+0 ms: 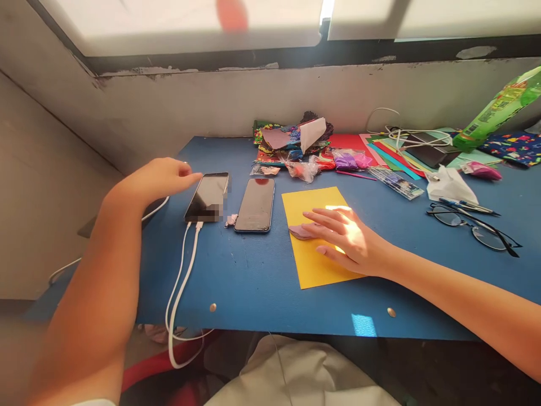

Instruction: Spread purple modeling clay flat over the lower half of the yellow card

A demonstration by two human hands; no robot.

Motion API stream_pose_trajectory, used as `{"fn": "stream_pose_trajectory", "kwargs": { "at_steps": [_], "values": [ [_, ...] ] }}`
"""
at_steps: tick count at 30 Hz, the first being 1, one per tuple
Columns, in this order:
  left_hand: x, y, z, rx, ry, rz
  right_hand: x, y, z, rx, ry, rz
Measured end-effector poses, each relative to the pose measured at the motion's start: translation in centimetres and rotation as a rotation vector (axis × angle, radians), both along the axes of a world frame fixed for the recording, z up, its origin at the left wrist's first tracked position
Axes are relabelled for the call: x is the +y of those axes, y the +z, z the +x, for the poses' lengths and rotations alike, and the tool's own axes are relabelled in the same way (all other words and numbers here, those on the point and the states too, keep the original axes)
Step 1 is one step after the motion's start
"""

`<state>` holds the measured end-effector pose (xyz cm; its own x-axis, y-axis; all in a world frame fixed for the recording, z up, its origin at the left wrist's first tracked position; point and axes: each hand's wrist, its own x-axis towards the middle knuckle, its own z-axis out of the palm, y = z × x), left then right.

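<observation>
My right hand (344,237) lies with spread fingers over a yellow sheet of paper (313,265). A small lilac piece (299,232), perhaps folded paper, sticks out from beneath its fingers on the sheet; the rest of that piece is hidden. On the left, my left hand (163,177) is beside a dark-screened phone (209,194), with one digit stretched to the phone's upper left edge; I cannot tell whether it touches. No object shows in that hand. A second phone (256,206) lies between the first phone and the yellow sheet.
White cables (186,282) run from the left phone over the table's front edge. Eyeglasses (473,225), pens (469,207) and a crumpled white tissue (452,183) lie right. Behind are colourful packets (350,159), a patterned heap (291,141), coloured sheets and a green bottle (499,110).
</observation>
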<state>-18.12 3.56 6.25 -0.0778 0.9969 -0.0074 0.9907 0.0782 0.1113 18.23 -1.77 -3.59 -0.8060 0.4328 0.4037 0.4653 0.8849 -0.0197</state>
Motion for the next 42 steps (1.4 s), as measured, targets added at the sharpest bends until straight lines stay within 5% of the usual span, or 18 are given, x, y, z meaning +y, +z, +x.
{"fn": "stream_pose_trajectory", "kwargs": {
  "at_steps": [4, 11, 14, 22, 42],
  "values": [
    [-0.7, -0.8, 3.2, -0.027, -0.083, 0.090, 0.9, -0.1, 0.2, -0.158, -0.083, -0.066],
    [-4.1, -4.2, 9.2, -0.036, -0.733, 0.074, 0.8, 0.3, 0.0, -0.237, -0.151, -0.186],
    [-5.3, -5.6, 10.8, -0.012, -0.872, 0.086, 0.8, 0.6, -0.1, -0.246, -0.147, -0.213],
    [-5.6, -6.7, 12.9, 0.129, -0.919, 0.015, 1.6, 0.8, 0.1, -0.241, -0.094, -0.253],
    [-5.5, -6.4, 12.2, -0.180, -0.923, -0.190, 1.9, 0.9, 0.5, -0.205, -0.059, -0.361]
  ]
}}
